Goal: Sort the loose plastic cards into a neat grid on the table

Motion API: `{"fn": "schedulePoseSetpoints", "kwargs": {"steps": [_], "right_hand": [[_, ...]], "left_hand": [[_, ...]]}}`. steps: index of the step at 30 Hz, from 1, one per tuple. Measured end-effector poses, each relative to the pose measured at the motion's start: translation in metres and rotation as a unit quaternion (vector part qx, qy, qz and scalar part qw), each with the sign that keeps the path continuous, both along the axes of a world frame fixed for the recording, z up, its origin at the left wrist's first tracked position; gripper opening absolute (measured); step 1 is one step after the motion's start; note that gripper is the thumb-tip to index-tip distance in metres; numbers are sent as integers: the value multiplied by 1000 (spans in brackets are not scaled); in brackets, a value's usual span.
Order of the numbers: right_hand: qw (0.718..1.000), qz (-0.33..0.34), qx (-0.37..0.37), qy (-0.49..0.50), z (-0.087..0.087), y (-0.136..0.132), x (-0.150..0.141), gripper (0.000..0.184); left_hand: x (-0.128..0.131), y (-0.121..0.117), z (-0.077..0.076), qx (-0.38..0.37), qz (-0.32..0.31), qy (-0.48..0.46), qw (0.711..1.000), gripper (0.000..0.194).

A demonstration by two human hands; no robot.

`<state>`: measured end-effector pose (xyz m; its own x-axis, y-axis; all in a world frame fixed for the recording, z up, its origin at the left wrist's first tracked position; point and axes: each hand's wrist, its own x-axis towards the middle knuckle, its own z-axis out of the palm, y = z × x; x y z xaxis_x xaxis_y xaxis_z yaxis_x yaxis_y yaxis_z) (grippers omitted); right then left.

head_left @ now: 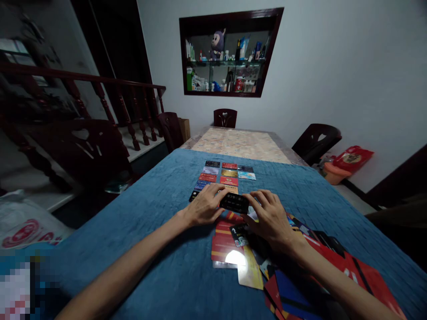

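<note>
A black card (234, 202) with pale lettering is held level between my two hands, above the blue cloth (160, 249). My left hand (206, 205) pinches its left end between thumb and fingers. At the other end, my right hand (268, 213) grips it the same way. Just beyond the hands, several cards lie in columns, among them a gold card (229, 173) and a light blue card (247, 176). Below the held card is a loose pile with red cards (227, 249), a yellow card (250, 271) and a black card with a picture (239, 234).
Blue and red cards or folders (293, 289) spread under my right forearm. Past the cloth, the table's patterned top (240, 142) shows. Dark chairs (315, 142) stand around it. A white bag (30, 226) is at the left, and a wooden railing (83, 76) runs behind.
</note>
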<state>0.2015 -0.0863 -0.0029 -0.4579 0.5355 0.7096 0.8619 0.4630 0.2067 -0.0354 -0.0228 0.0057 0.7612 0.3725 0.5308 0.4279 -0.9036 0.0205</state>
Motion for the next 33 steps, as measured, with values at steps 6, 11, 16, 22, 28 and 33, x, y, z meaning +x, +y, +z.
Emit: {"fn": "schedulePoseSetpoints", "kwargs": {"steps": [6,11,16,22,28,33], "right_hand": [[1000,14,-16,-20,5,24,1,46],[998,27,-53,-33,10,48,2,48],[995,36,-86,-43,15,77,-3,45],[992,2,-113,-47,16,121,-8,49],[986,-32,-151,-58,18,165,-12,49],[980,-56,-183,-45,20,196,-18,43]], "left_hand": [[-4,17,7,21,6,30,999,54],[-8,34,14,32,27,51,998,52],[-11,60,20,37,46,71,996,49],[-10,98,22,21,83,96,992,49],[-7,134,22,-14,132,87,987,48],[-6,168,20,-39,162,103,981,46]]}}
